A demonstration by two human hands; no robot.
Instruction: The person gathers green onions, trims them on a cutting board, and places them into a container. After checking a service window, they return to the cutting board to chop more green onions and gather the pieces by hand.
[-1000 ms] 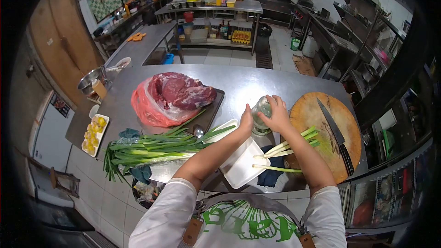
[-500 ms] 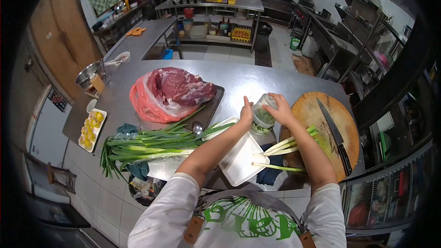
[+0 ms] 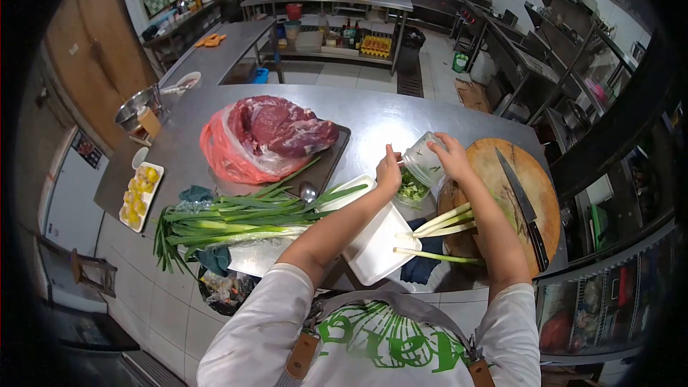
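My right hand holds a clear plastic container tilted on its side above the steel counter. Chopped green onion lies heaped right under its mouth. My left hand is at the container's left edge, fingers touching it. A few trimmed spring onion stalks lie across the edge of the round wooden cutting board, just under my right forearm. A white foam tray sits below my left forearm.
A cleaver rests on the board. A big piece of raw meat on a red plastic bag lies on a dark tray. A bundle of long spring onions stretches leftward. A dish of yellow items sits at the counter's left end.
The container was standing upright between both hands; it has been lifted and tipped sideways, and chopped green onion now lies beneath its mouth.
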